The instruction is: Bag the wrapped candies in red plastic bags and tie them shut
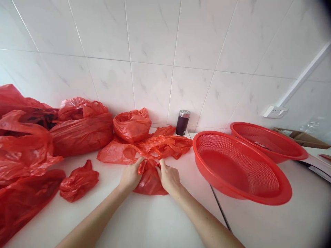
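Observation:
A small red plastic bag (149,181) lies on the white counter (144,220) between my two hands. My left hand (131,176) grips its left top edge with the fingers pinched on the plastic. My right hand (168,177) pinches the right top edge in the same way. Just behind the bag lie crumpled empty red bags (157,146). A knotted full red bag (132,125) stands behind those.
Several more full red bags (77,132) crowd the left side, and a small crumpled one (79,181) lies near my left forearm. Two red plastic colander basins (240,168) sit on the right. A dark canister (182,122) stands by the tiled wall. A cardboard box (302,137) is at far right.

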Available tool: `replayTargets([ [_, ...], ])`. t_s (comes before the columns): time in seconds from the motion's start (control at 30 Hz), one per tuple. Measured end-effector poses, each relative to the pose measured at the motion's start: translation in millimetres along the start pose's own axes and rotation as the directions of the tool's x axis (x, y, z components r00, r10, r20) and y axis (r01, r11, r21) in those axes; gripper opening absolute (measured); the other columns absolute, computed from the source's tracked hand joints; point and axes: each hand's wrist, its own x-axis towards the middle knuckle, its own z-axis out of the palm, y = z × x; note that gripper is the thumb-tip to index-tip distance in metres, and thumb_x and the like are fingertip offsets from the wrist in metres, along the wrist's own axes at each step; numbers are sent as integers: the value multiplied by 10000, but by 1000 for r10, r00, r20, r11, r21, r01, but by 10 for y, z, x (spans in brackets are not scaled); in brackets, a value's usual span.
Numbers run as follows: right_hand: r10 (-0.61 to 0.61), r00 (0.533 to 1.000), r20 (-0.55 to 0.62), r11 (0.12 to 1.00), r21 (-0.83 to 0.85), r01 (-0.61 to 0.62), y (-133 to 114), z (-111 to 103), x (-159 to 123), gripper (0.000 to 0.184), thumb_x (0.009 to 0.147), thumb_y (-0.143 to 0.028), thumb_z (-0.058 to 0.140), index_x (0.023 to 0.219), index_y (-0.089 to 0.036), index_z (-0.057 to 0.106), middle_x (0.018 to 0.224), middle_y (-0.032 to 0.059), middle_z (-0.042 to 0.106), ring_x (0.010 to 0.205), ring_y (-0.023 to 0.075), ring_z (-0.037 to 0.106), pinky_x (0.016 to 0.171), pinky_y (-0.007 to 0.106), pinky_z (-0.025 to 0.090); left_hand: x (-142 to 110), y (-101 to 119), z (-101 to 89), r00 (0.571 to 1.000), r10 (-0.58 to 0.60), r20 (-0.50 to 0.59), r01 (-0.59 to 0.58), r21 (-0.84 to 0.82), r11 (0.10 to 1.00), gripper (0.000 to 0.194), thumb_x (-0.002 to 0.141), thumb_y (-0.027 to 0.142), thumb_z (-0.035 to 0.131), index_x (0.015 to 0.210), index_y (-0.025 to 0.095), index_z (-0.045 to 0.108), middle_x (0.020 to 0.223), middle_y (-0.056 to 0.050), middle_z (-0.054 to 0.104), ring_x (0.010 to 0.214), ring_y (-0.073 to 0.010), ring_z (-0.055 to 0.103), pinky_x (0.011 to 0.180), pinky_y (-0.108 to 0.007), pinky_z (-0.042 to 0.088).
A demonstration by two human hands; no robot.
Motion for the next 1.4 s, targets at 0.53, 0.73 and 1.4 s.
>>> replayTargets([
  [0.53, 170, 977, -126, 937, 329, -121, 344, 29, -94, 340, 1001, -425, 235, 761, -238, 386, 533, -37, 503, 478, 154, 489, 487, 242, 308, -626, -278, -452, 966, -233, 110, 258, -403, 878, 449, 921, 536, 268, 612, 225, 370, 530, 28, 458, 512, -143, 464, 522, -269, 420],
  [0.73, -51, 978, -201, 845, 514, 149, 299, -56, -190, 289, 995, -389, 316, 825, -219, 476, 732, 15, 652, 622, 136, 605, 603, 230, 440, -866, -37, -905, 935, -290, -205, 233, -263, 936, 313, 864, 449, 473, 1054, 229, 588, 1048, -95, 660, 946, -278, 605, 857, -448, 468],
  [1.4, 95, 986, -139, 667, 744, 41, 224, -94, -246, 314, 928, -450, 478, 1135, -216, 501, 856, 40, 646, 626, 138, 644, 513, 215, 502, -950, -270, -2245, 909, -355, 218, 332, 133, 934, 326, 804, 530, 561, 738, 222, 643, 719, 26, 637, 641, -159, 571, 556, -225, 420],
])
